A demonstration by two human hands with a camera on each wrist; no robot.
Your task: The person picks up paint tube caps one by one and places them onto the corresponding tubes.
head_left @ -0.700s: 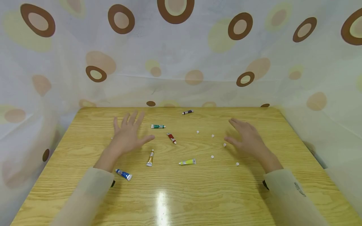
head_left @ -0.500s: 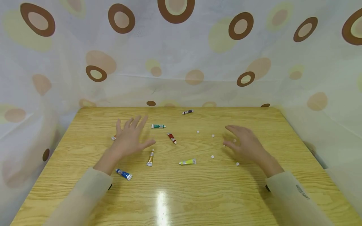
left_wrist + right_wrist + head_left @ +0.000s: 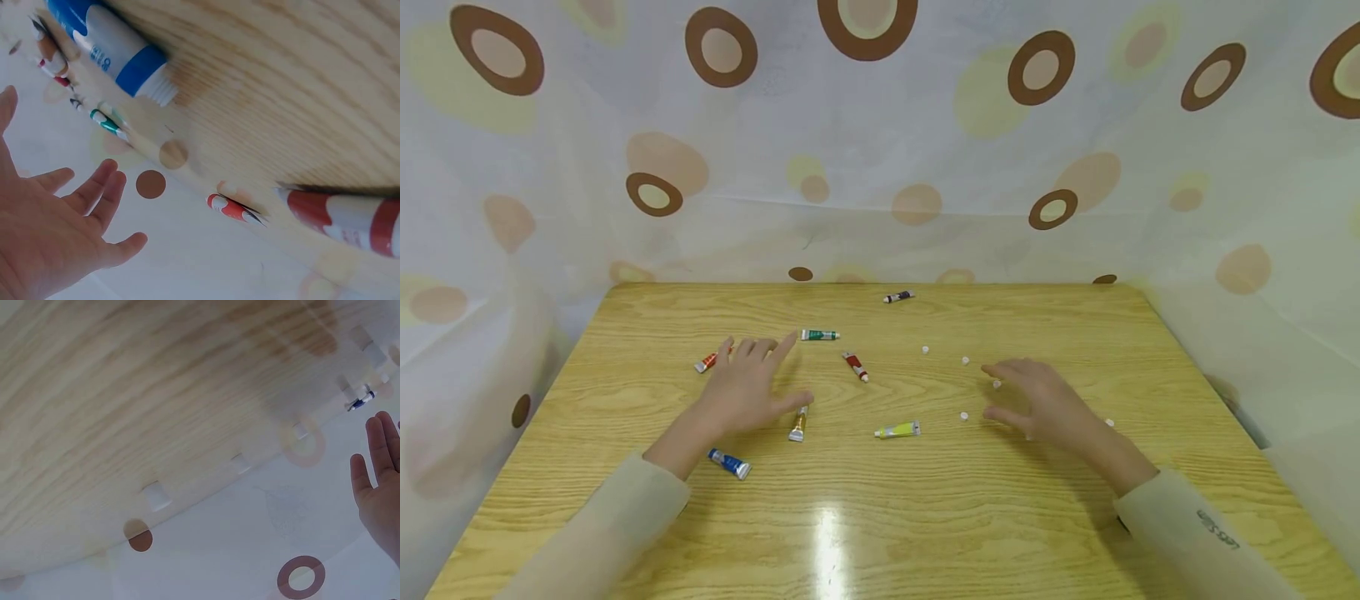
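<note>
**Two flat hands over scattered paint tubes and caps**

At far left on the glossy, wood-grain worktop (image 3: 925, 517) lies a red tube (image 3: 706, 362), its long axis slanting up to the right, partly behind the left hand's fingertips. Nearer the person, a blue tube (image 3: 728, 463) lies on a diagonal, crimped end toward the lower right. The left hand (image 3: 749, 385) hovers palm down, fingers straight and spread, gripping nothing. Just below its thumb sits a gold-brown tube (image 3: 798, 423), nearly lengthwise away from the person. Beyond the index fingertip a green tube (image 3: 818, 335) lies crosswise. A dark red tube (image 3: 854, 367) slants down to the right; a yellow-green tube (image 3: 897, 430) lies almost crosswise. A dark tube (image 3: 898, 297) rests near the far edge. Small white round caps (image 3: 963, 416) dot the wood right of centre. The right hand (image 3: 1037, 402) hovers over them, fingers loosely extended leftward, holding nothing. A translucent curtain (image 3: 880, 167) with brown rings hangs behind.
</note>
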